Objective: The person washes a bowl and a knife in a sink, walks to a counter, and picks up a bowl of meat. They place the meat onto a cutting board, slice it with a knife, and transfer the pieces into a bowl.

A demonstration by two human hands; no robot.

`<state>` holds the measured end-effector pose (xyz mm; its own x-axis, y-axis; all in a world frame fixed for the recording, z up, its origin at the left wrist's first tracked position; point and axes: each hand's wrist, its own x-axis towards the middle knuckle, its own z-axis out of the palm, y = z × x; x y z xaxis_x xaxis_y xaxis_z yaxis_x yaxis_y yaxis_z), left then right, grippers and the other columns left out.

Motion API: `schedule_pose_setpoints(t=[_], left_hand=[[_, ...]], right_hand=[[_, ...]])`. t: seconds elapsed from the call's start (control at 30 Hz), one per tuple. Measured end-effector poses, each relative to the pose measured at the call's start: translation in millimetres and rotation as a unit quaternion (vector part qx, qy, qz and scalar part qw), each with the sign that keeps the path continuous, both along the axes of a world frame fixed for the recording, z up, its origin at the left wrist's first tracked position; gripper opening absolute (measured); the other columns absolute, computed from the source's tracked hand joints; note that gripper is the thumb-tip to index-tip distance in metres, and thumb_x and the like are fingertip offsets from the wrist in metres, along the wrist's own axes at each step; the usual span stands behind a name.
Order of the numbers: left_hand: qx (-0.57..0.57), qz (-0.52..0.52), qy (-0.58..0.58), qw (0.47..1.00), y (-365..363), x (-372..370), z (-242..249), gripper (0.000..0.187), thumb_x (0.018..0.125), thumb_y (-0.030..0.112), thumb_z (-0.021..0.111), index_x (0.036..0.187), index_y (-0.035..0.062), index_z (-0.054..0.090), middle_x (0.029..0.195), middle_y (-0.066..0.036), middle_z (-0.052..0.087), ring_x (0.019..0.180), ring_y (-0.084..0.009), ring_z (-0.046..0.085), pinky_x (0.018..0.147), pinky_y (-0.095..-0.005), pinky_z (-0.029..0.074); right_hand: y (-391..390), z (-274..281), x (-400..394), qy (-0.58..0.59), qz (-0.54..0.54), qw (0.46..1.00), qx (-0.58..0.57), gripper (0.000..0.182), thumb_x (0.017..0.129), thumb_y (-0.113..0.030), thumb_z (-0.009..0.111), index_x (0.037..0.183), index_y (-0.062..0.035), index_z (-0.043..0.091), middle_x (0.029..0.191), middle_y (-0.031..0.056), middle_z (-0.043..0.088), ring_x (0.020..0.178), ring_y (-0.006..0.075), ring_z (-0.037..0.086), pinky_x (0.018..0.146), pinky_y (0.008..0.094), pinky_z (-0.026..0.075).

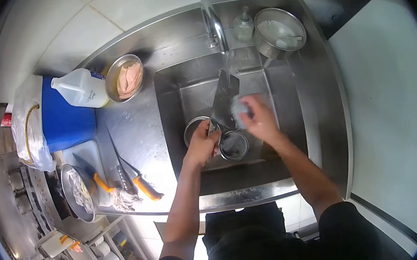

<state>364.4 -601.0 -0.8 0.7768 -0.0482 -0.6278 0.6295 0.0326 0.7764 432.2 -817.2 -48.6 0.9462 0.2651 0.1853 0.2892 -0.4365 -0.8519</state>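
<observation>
My left hand [202,145] is closed round the handle of a cleaver [224,97], whose wide dark blade slants up toward the faucet over the sink [170,98]. My right hand [261,122] is closed on a greyish scouring pad [239,107] just right of the blade, both smeared by motion. Water runs from the faucet [216,30] near the blade's far end. Below the cleaver in the basin are a round metal bowl [188,130], partly hidden behind my left hand, and a smaller round metal container [234,146].
Knives with orange handles [147,188] lie on the left counter beside a crumpled cloth [123,199]. Behind them stand a metal bowl of raw meat [129,80], a plastic jug [82,90] and a blue box [67,119]. A soap bottle [244,26] and metal pot [267,47] stand back right.
</observation>
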Motion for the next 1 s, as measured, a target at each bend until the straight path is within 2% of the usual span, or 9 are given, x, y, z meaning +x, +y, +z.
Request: schedule_pose_setpoints(t=[0.07, 0.27, 0.47, 0.67, 0.77, 0.83, 0.9, 0.97, 1.0], left_hand=[[0.014, -0.042, 0.019, 0.999, -3.9, 3.5, 1.0, 0.029, 0.097, 0.013, 0.061, 0.124, 0.0062, 0.057, 0.072, 0.000, 0.055, 0.051, -0.0075, 0.048, 0.044, -0.0256, 0.039], [-0.011, -0.078, 0.024, 0.997, 5.3, -20.7, 20.1, 0.026, 0.095, 0.007, 0.060, 0.121, 0.0039, 0.057, 0.066, 0.000, 0.051, 0.049, -0.0091, 0.048, 0.043, -0.0271, 0.038], [-0.016, -0.078, 0.036, 0.996, 3.8, -19.1, 4.1, 0.033, 0.094, 0.007, 0.060, 0.127, 0.0041, 0.057, 0.069, 0.001, 0.050, 0.049, -0.0096, 0.048, 0.043, -0.0268, 0.039], [-0.020, -0.091, 0.049, 0.994, 0.1, -34.2, 18.0, 0.032, 0.095, 0.008, 0.060, 0.127, 0.0056, 0.057, 0.075, -0.001, 0.053, 0.051, -0.0083, 0.047, 0.044, -0.0262, 0.039], [0.035, -0.111, 0.052, 0.992, -11.9, -42.1, 17.1, 0.039, 0.093, 0.007, 0.060, 0.133, 0.0064, 0.055, 0.084, -0.008, 0.063, 0.055, -0.0175, 0.060, 0.049, -0.0335, 0.048], [0.224, -0.136, -0.264, 0.928, -17.2, -52.8, -40.6, 0.047, 0.091, 0.006, 0.060, 0.137, 0.0083, 0.051, 0.092, -0.015, 0.068, 0.063, -0.0265, 0.067, 0.058, -0.0397, 0.053], [0.374, -0.193, -0.308, 0.853, -26.2, -52.4, -50.0, 0.055, 0.091, 0.009, 0.062, 0.144, 0.0103, 0.047, 0.103, -0.019, 0.070, 0.076, -0.0322, 0.072, 0.068, -0.0442, 0.056], [0.473, -0.293, -0.088, 0.827, -41.3, -45.4, -19.4, 0.065, 0.092, 0.016, 0.066, 0.151, 0.0125, 0.040, 0.117, -0.021, 0.070, 0.093, -0.0345, 0.074, 0.081, -0.0470, 0.056], [0.491, -0.264, -0.137, 0.819, -43.8, -50.3, -27.0, 0.061, 0.093, 0.019, 0.067, 0.148, 0.0109, 0.042, 0.116, -0.021, 0.071, 0.088, -0.0334, 0.074, 0.077, -0.0463, 0.057]], right_hand=[[26.9, 3.3, -6.0, -0.036, 0.111, 0.992, 0.046, 0.035, 0.084, -0.012, 0.073, 0.116, -0.0037, 0.060, 0.110, 0.0169, 0.062, 0.100, 0.0387, 0.060, 0.087, 0.0463, 0.049], [8.5, -54.8, 62.7, -0.120, -0.007, 0.984, -0.132, 0.033, 0.089, -0.011, 0.065, 0.120, -0.0040, 0.060, 0.110, 0.0190, 0.061, 0.106, 0.0426, 0.059, 0.092, 0.0528, 0.048], [43.6, -67.5, -14.6, -0.184, 0.026, 0.982, -0.031, 0.025, 0.091, -0.010, 0.061, 0.115, -0.0039, 0.059, 0.110, 0.0195, 0.062, 0.101, 0.0438, 0.061, 0.087, 0.0538, 0.051], [18.7, -78.4, 54.3, -0.048, -0.055, 0.989, -0.127, 0.023, 0.095, -0.016, 0.060, 0.114, -0.0021, 0.057, 0.106, 0.0227, 0.061, 0.097, 0.0456, 0.062, 0.081, 0.0516, 0.053], [32.2, -90.8, 50.3, 0.038, -0.195, 0.973, -0.113, 0.034, 0.100, -0.025, 0.057, 0.119, 0.0029, 0.054, 0.111, 0.0294, 0.060, 0.105, 0.0496, 0.059, 0.089, 0.0543, 0.050], [52.9, -118.4, 25.2, 0.084, -0.263, 0.958, -0.078, 0.040, 0.102, -0.031, 0.055, 0.121, 0.0045, 0.053, 0.116, 0.0296, 0.060, 0.108, 0.0471, 0.059, 0.094, 0.0522, 0.047], [75.2, -101.3, -11.5, 0.195, -0.266, 0.944, 0.015, 0.048, 0.104, -0.037, 0.054, 0.126, 0.0056, 0.051, 0.121, 0.0289, 0.060, 0.115, 0.0426, 0.058, 0.100, 0.0504, 0.043], [88.8, -87.9, -32.6, 0.352, -0.267, 0.890, 0.115, 0.052, 0.104, -0.036, 0.057, 0.136, 0.0036, 0.048, 0.128, 0.0219, 0.060, 0.120, 0.0323, 0.058, 0.102, 0.0451, 0.043], [83.8, -85.4, -33.6, 0.360, -0.255, 0.877, 0.191, 0.052, 0.103, -0.035, 0.059, 0.136, 0.0046, 0.049, 0.128, 0.0223, 0.060, 0.119, 0.0329, 0.058, 0.101, 0.0447, 0.044]])
